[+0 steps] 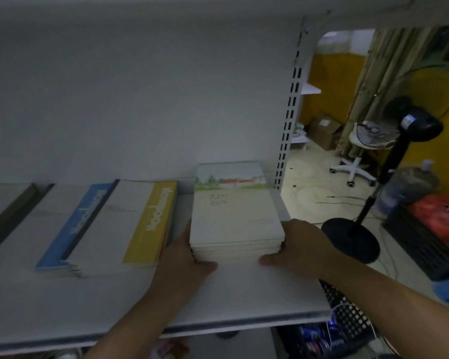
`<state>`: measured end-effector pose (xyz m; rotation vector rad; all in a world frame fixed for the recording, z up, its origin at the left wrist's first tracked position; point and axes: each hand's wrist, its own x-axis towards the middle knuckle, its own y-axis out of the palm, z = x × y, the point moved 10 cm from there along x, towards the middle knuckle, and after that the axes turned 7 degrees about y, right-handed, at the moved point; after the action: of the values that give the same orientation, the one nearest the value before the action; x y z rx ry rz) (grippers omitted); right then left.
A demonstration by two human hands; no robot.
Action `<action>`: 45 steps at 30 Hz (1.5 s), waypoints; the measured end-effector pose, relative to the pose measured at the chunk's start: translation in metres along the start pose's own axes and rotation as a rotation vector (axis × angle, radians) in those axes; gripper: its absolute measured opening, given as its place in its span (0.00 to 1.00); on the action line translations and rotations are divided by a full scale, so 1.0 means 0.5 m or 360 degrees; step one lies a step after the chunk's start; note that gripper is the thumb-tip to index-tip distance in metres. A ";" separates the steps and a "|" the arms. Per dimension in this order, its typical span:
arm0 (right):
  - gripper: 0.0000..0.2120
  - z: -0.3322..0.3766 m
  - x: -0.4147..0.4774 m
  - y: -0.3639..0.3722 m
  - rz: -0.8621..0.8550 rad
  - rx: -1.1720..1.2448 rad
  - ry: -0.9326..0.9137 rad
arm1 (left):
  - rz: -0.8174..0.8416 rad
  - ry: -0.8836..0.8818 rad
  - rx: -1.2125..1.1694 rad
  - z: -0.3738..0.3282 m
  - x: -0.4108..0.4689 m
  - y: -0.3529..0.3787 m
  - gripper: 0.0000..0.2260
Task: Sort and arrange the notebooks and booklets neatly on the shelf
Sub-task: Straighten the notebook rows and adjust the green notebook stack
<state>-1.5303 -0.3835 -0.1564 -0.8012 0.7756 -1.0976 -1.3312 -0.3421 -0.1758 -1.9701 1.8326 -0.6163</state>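
A stack of cream booklets [233,213] with a painted landscape strip on top lies flat at the right end of the white shelf [244,301]. My left hand [189,257] presses the stack's left side and near corner. My right hand [296,244] clasps its right side, thumb on the near edge. Left of the stack lies a white notebook with a yellow band [151,224]. It overlaps a white notebook with a blue band [78,224]. A notebook with a dark band [11,216] lies at the far left.
The slotted shelf upright [288,130] stands just behind the stack's right edge. Beyond the shelf's right end are a black standing fan [389,177], a white swivel stool [355,161], a cardboard box [324,130] and a dark crate [425,234]. A black mesh basket [347,314] sits below the shelf.
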 end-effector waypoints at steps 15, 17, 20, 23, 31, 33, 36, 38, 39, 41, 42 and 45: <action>0.26 0.015 0.025 -0.006 0.0335 0.0427 0.0019 | 0.0133 -0.0301 -0.0106 -0.060 0.015 -0.017 0.35; 0.32 0.013 0.012 0.001 0.0490 0.0395 -0.0037 | 0.0224 -0.0322 -0.0146 -0.063 0.000 -0.016 0.44; 0.50 -0.005 -0.019 -0.022 0.0678 0.0540 0.0089 | 0.0196 -0.0205 -0.0253 -0.081 -0.025 -0.055 0.41; 0.52 0.015 -0.026 -0.125 0.0197 0.0704 0.0054 | -0.0141 -0.0074 -0.0550 -0.083 -0.033 -0.183 0.31; 0.32 0.375 -0.029 0.050 0.0295 0.0794 -0.0339 | -0.0421 -0.0462 0.0219 0.128 0.021 -0.487 0.30; 0.34 0.389 0.024 0.137 0.0302 0.0570 -0.0227 | -0.0365 -0.0522 0.0437 0.165 0.027 -0.510 0.30; 0.31 0.340 0.103 0.194 0.0123 0.0796 0.0188 | -0.0305 -0.0487 0.0565 0.187 0.046 -0.523 0.24; 0.22 0.340 0.117 0.207 0.0063 0.0881 0.0313 | -0.0258 -0.0420 0.0534 0.196 0.068 -0.531 0.26; 0.20 0.348 0.117 0.207 0.0053 0.0907 0.0360 | -0.0250 -0.0386 0.0469 0.202 0.078 -0.538 0.28; 0.21 0.346 0.112 0.213 0.0095 0.0977 0.0438 | -0.0233 -0.0421 0.0305 0.230 0.094 -0.551 0.30; 0.23 0.345 0.110 0.210 0.0092 0.1004 0.0441 | -0.0216 -0.0508 0.0187 0.250 0.096 -0.555 0.28; 0.23 0.342 0.104 0.201 0.0045 0.1106 0.0493 | -0.0124 -0.0731 -0.0076 0.303 0.088 -0.552 0.19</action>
<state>-1.3256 -0.3793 -0.1648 -0.0327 0.5910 -1.3679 -1.0157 -0.3676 -0.1470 -2.0128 1.5047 -0.1207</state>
